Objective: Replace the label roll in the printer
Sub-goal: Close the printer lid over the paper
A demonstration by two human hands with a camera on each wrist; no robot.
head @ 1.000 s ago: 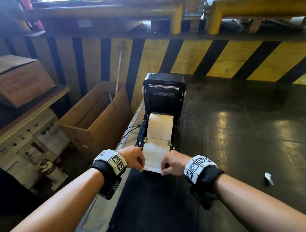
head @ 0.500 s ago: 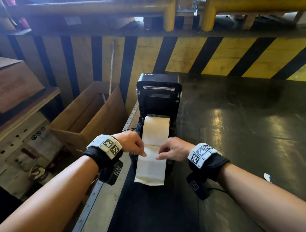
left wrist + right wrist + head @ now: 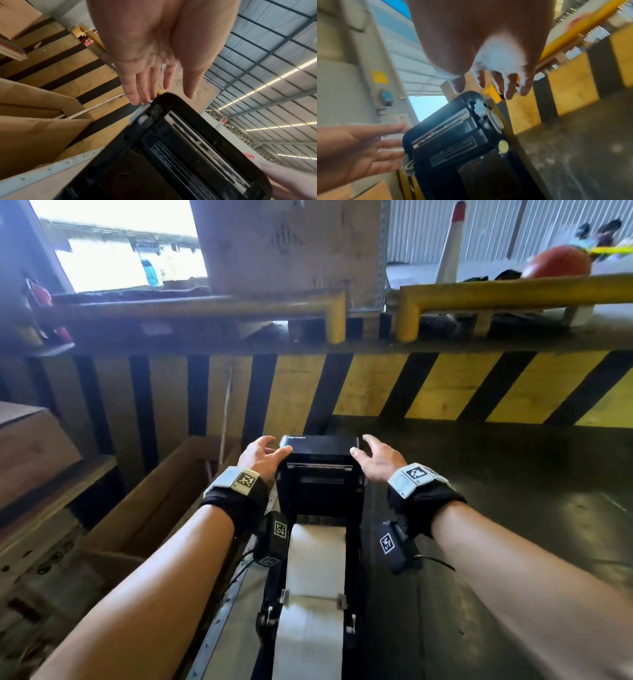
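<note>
Gone from the label strip [image 3: 313, 573] pinched half a second ago: left hand [image 3: 262, 454] and right hand [image 3: 376, 457] now up at the raised printer lid [image 3: 320, 470], fingers spread, gripping nothing. Label strip left threaded through the open printer on the bench [image 3: 513, 508]. Visible only in the wrist views: lid's underside, left fingertips [image 3: 137, 100] at its corner.

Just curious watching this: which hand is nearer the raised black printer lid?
Left, narrowly. The left hand has its thumb at the printer lid's top left corner; the right hand hovers open just off the top right corner.
</note>
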